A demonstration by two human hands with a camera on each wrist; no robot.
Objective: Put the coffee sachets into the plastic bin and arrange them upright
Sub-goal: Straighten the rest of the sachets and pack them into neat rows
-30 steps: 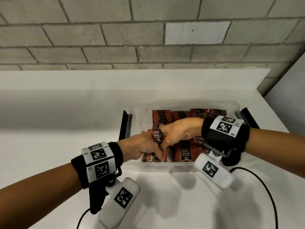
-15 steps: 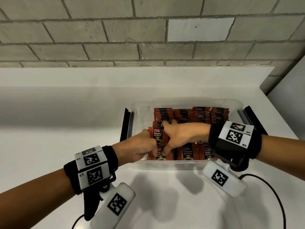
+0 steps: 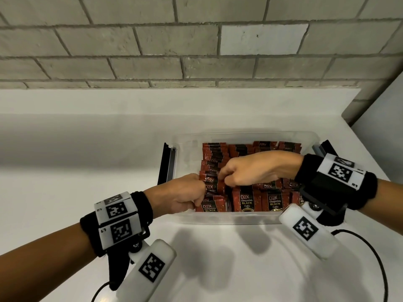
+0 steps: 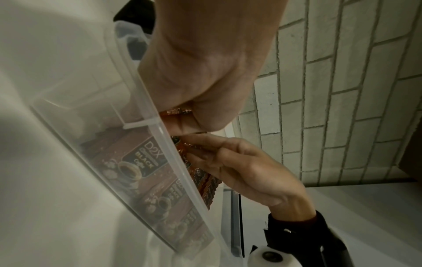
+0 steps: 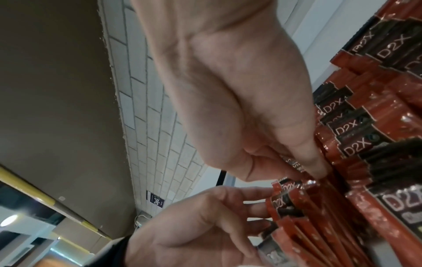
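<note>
A clear plastic bin (image 3: 239,219) on the white counter holds rows of red and black coffee sachets (image 3: 246,201), most standing upright. Both hands are inside it at the left column. My left hand (image 3: 199,192) has its fingers curled on sachets near the front left corner; the left wrist view shows a sachet top pinched in this left hand (image 4: 182,115). My right hand (image 3: 222,177) reaches in from the right. In the right wrist view its thumb and fingers pinch sachet tops (image 5: 315,173), while the left hand's fingers (image 5: 251,207) touch the stack's edge.
Black latch handles stick out at the bin's left end (image 3: 166,164) and right end (image 3: 327,149). A brick wall rises behind the counter. A black cable (image 3: 370,247) loops on the counter at the right, near its right edge.
Both hands stay on the left column of sachets. The right hand has shifted slightly toward the far side, and the sachet between the hands sits lower in the row.
</note>
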